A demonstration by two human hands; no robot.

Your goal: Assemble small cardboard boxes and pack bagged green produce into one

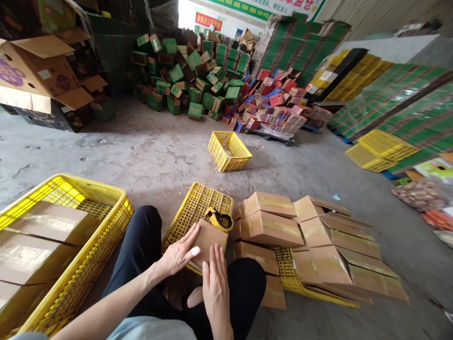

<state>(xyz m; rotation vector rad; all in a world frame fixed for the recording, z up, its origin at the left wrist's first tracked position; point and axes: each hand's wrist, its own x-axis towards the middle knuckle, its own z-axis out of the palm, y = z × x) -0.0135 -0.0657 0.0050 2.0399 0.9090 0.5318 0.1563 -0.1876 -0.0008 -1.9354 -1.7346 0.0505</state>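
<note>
A small brown cardboard box (211, 237) rests on an upturned yellow crate (196, 208) in front of my knees. My left hand (179, 254) lies flat on the box's left side, fingers spread. The box's near edge is pressed by my right hand (216, 285), its fingers stretched out together. A yellow tape dispenser (220, 219) sits on the crate just behind the box.
A yellow crate (101, 236) with taped boxes stands at left. Several sealed and flat brown boxes (272, 226) pile up at right. A small yellow basket (229, 151) sits on the concrete floor, with heaps of green and red boxes (198, 75) behind.
</note>
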